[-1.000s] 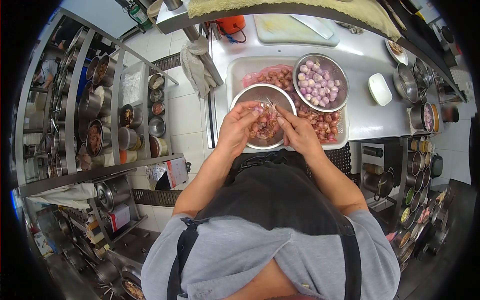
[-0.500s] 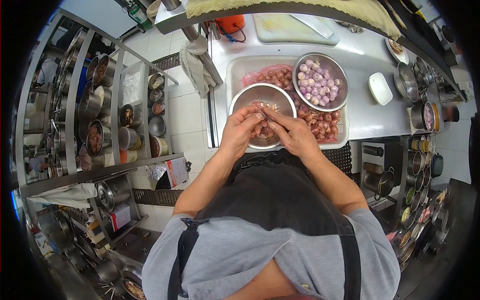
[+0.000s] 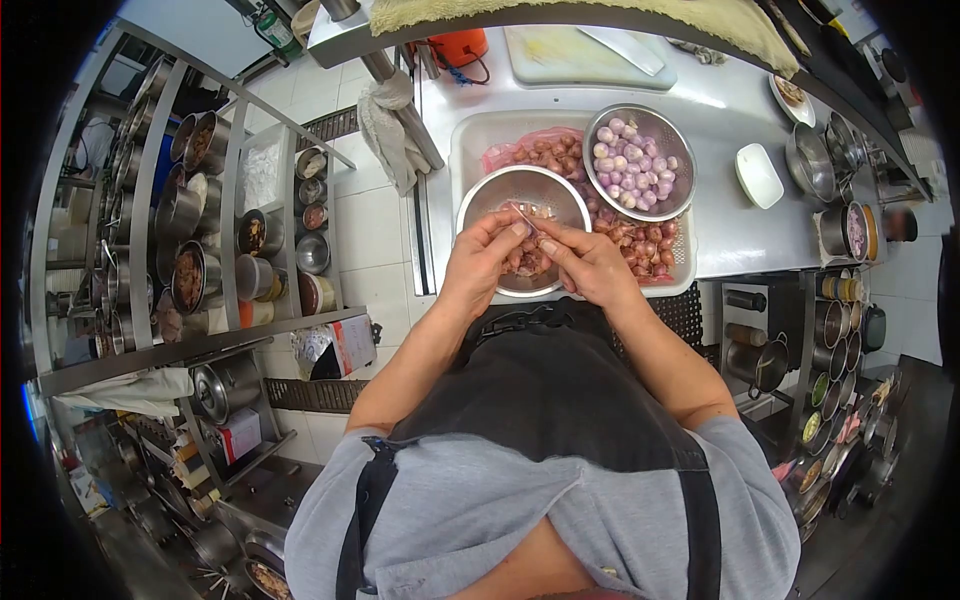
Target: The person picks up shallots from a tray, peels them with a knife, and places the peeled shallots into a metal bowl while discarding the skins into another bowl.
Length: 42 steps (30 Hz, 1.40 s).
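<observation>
Over a steel bowl [image 3: 545, 183] with shallot skins [image 3: 528, 262] in it, both my hands meet with fingertips almost touching. My left hand [image 3: 480, 262] is closed in a pinch around a shallot, mostly hidden by the fingers. A thin small knife [image 3: 522, 215] pokes out between the hands, its handle covered by the closed fingers of my right hand [image 3: 592, 266]. Right of the bowl, a perforated steel colander [image 3: 686, 132] holds peeled shallots [image 3: 635, 165]. Unpeeled shallots [image 3: 648, 248] lie beneath and beside it in a white plastic tray [image 3: 468, 132], some on red netting [image 3: 503, 155].
A cutting board [image 3: 540, 65] with a cleaver [image 3: 622, 48] lies at the back of the steel counter [image 3: 720, 235]. A white dish [image 3: 760, 178] stands to the right. An overhead shelf [image 3: 560, 14] crosses the top. Pot racks [image 3: 235, 190] stand left.
The fingers of my right hand have shifted slightly, and the thin blade between the hands shows more plainly. Bowl, colander and tray stay in place.
</observation>
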{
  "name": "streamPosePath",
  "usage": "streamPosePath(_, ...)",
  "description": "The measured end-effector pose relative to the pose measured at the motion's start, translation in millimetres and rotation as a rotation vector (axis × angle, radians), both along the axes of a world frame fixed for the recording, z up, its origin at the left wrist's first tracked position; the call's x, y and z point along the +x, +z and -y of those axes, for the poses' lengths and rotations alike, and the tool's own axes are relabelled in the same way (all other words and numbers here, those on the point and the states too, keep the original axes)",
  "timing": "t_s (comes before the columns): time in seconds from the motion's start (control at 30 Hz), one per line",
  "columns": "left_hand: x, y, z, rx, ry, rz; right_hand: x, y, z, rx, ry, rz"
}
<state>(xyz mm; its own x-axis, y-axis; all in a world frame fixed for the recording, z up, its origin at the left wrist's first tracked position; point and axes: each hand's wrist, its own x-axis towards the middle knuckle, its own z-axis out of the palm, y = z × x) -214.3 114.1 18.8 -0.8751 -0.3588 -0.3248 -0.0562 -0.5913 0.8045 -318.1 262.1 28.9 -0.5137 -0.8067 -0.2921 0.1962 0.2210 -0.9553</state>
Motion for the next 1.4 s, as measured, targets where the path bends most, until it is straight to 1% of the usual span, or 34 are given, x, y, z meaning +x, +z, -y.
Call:
streamPosePath(0.17, -1, -7, 4, -0.028, -0.029, 0.010, 2, -1, 1, -0.031, -0.006, 0.006)
streamPosePath(0.23, -2, -7, 4, -0.020, -0.033, 0.005, 1, 0, 1, -0.027, -0.014, 0.060)
streamPosePath(0.3, -3, -7, 3, 0.059, -0.012, -0.011, -1, 0, 1, -0.031, -0.011, 0.089)
streamPosePath(0.4, -4, -8, 2, 0.108, 0.022, -0.040, -1, 1, 2, -0.031, -0.015, 0.134)
streamPosePath(0.57, -3, -3, 3, 0.089, 0.072, -0.094, -14, -7, -4, -0.069, -0.094, 0.137)
streamPosePath(0.63, -1, -2, 3, 0.065, 0.085, -0.105, -19, -7, -8, -0.064, -0.092, 0.023)
streamPosePath(0.67, -1, -3, 5, 0.069, 0.078, -0.137, -19, -5, -8, -0.064, -0.093, 0.021)
streamPosePath(0.73, 0, -4, 8, 0.072, 0.074, -0.170, -17, -2, -9, -0.019, -0.124, -0.078)
streamPosePath(0.83, -2, -3, 11, 0.084, 0.062, -0.125, -15, -8, -10, 0.052, -0.104, -0.129)
streamPosePath(0.87, -2, 0, 11, 0.137, 0.076, -0.101, -14, -8, -10, 0.052, -0.105, -0.129)
streamPosePath(0.9, -2, 1, 11, 0.190, 0.090, -0.076, -12, -7, -10, 0.100, -0.070, -0.205)
streamPosePath(0.93, -2, 0, 12, 0.191, 0.090, -0.076, -10, -6, -10, 0.149, -0.033, -0.281)
streamPosePath(1.0, -2, -6, 16, 0.233, 0.083, -0.019, -6, -11, -10, 0.117, -0.060, -0.281)
streamPosePath(1.13, 0, -12, 17, 0.238, 0.067, -0.002, -3, -8, -10, 0.061, -0.097, -0.266)
streamPosePath(1.23, -5, -15, 19, 0.179, 0.060, 0.033, -1, -17, -12, 0.123, -0.067, -0.265)
streamPosePath(1.3, -16, -11, 18, -0.102, 0.145, -0.013, 0, -25, -16, 0.158, -0.058, -0.269)
streamPosePath(1.33, -26, -7, 19, -0.098, 0.140, -0.018, 0, -26, -18, 0.195, -0.045, -0.273)
streamPosePath(1.4, -54, 5, 26, -0.419, -0.027, -0.092, 2, -24, -21, 0.208, -0.048, -0.264)
